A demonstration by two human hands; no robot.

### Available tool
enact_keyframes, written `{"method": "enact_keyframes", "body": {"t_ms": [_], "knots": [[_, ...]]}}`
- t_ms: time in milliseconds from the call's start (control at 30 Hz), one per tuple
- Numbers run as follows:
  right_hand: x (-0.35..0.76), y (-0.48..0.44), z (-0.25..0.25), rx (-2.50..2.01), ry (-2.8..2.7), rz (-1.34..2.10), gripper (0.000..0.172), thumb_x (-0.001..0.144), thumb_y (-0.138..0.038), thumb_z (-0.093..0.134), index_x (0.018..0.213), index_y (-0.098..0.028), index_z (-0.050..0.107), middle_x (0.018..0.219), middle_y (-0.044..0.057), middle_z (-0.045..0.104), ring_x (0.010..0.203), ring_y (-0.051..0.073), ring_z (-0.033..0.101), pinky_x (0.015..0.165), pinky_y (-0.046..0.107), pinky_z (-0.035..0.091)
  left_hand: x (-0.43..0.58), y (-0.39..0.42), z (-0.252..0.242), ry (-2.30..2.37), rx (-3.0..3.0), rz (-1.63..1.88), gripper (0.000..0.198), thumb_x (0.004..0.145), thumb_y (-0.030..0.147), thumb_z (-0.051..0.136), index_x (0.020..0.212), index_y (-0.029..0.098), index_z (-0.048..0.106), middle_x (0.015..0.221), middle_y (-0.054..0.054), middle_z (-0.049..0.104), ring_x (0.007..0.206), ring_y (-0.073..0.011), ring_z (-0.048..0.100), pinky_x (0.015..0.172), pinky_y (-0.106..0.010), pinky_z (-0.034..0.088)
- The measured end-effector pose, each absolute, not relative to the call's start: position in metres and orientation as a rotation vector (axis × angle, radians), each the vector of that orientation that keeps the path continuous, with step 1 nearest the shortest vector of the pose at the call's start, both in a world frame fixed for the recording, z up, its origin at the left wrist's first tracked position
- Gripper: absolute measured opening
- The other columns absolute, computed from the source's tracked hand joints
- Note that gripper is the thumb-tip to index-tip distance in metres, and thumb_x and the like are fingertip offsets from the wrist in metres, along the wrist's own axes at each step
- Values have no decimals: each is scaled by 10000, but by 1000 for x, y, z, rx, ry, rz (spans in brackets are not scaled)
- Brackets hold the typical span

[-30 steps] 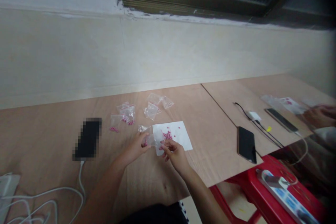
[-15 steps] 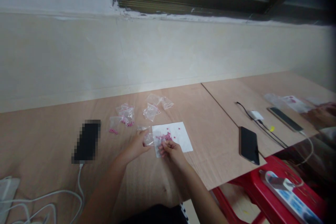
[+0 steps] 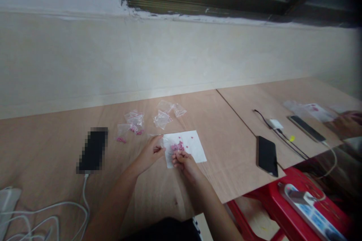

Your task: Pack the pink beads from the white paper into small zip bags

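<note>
A white sheet of paper [image 3: 199, 148] lies on the wooden table with a small heap of pink beads [image 3: 178, 145] and a few strays on it. At the paper's left edge my left hand [image 3: 149, 154] is closed on a clear plastic bag [image 3: 161, 141], its thumb and fingers drawn together. My right hand [image 3: 185, 162] is over the near side of the heap with fingers pinched; whatever is between the fingertips is too small to make out. Beyond my left hand lie small zip bags [image 3: 135, 119] with pink beads in their bottoms.
More clear bags [image 3: 164, 117] lie behind the paper. A dark phone [image 3: 93, 150] with a white cable is at left, another phone [image 3: 267, 156] at right. A power strip [image 3: 311, 211] rests on a red stool [image 3: 271, 192]. Another person's hand [image 3: 349, 122] is at far right.
My left hand has closed its fingers on the clear bag and moved slightly right, toward the paper. My right hand stays pinched over the heap, almost unmoved.
</note>
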State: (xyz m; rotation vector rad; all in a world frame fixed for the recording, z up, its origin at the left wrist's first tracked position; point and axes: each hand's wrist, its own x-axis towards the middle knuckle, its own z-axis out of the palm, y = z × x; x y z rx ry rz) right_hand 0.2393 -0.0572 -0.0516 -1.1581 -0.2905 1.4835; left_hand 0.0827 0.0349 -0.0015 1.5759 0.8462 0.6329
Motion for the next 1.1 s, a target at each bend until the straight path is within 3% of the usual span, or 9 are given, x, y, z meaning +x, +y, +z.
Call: {"method": "enact_keyframes", "body": {"t_ms": [367,700,967,1100], "knots": [[237,-58,-47,-1075,-187,1519,261,547,-288,784,677,-166,593,650,-5,590,518,91,519,451,202,412,90,31,-1,791,1612,682,417,781,191,554,1187,202,460,1162,-82,481,897,-155,571,774,-305,523],[238,-55,-49,-1023,-207,1535,271,533,-279,784,689,-178,587,645,-13,585,509,82,493,451,194,394,97,33,-5,773,1605,721,409,793,186,530,1197,208,467,1241,-92,416,847,-128,573,792,-304,523],[240,-55,-49,-1039,-263,1491,300,538,-324,782,697,-191,566,664,-7,578,527,95,486,461,210,385,83,33,-6,829,1674,725,462,780,235,560,1218,236,415,1200,-77,423,851,-123,558,792,-308,518],[241,-56,-51,-1065,-255,1470,285,558,-338,771,694,-195,565,665,-10,572,514,93,469,459,218,371,63,21,-2,929,1703,723,400,765,257,578,1136,206,436,978,-30,488,801,-130,552,758,-313,512]]}}
